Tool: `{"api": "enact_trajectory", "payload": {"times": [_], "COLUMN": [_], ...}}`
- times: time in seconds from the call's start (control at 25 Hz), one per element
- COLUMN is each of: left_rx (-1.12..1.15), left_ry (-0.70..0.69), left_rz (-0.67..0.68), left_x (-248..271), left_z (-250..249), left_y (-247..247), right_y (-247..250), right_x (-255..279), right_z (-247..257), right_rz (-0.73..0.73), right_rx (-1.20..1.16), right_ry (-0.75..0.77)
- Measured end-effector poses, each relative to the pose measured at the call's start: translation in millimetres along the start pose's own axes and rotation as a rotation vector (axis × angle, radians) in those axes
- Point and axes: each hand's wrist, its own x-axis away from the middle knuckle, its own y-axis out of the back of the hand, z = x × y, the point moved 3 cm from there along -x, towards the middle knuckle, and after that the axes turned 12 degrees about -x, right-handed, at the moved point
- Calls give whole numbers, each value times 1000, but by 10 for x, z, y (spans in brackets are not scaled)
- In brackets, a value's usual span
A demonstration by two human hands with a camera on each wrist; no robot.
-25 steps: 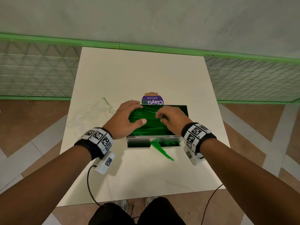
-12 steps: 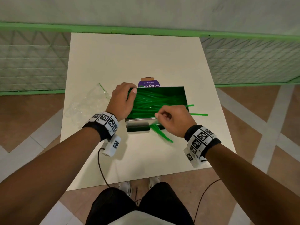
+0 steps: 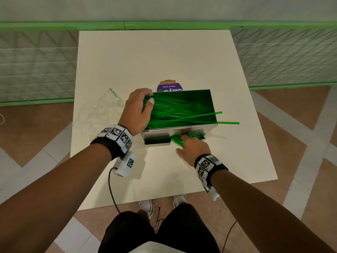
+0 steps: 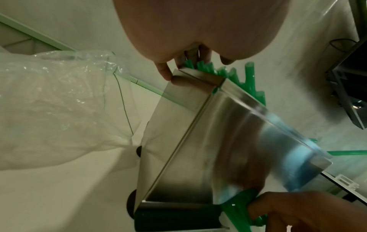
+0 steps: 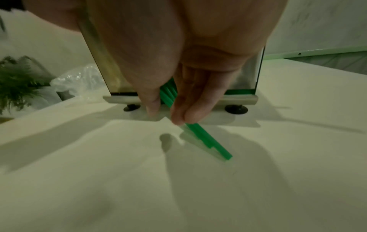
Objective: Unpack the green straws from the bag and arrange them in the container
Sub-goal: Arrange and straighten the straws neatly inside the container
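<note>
On the white table (image 3: 164,61), left hand (image 3: 136,110) grips the container (image 3: 182,127) (straw-filled), right hand (image 3: 193,148) pinches green straws (image 5: 208,141) below.

A white square table (image 3: 138,57) stands on a floor of brown tiles (image 3: 32,136) crossed by pale grey bands. Behind it runs a low wall of grey-green patterned tiles (image 3: 36,66) capped by a green ledge (image 3: 62,26). On the table's far middle lies a purple packet (image 3: 169,87) with white lettering and a tan top. In the right wrist view a fern-like plant (image 5: 17,80) shows at the left edge.
</note>
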Motion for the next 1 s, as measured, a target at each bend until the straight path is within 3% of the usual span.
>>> {"api": "enact_trajectory", "payload": {"times": [0.44,0.76,1.0], "left_rx": [-30,-32,-75], "left_ry": [-21,-24,-48], "left_rz": [-36,-26,-7], "left_x": [-5,-12,-28], "left_z": [16,45,34], "left_y": [-60,-66,-59], "right_y": [13,138,74], "right_x": [-43,226,293], "right_z": [7,-262,-626], "right_rz": [-162,-156,41], "right_rx": [12,137,83], "right_ry": [32,131,-21]}}
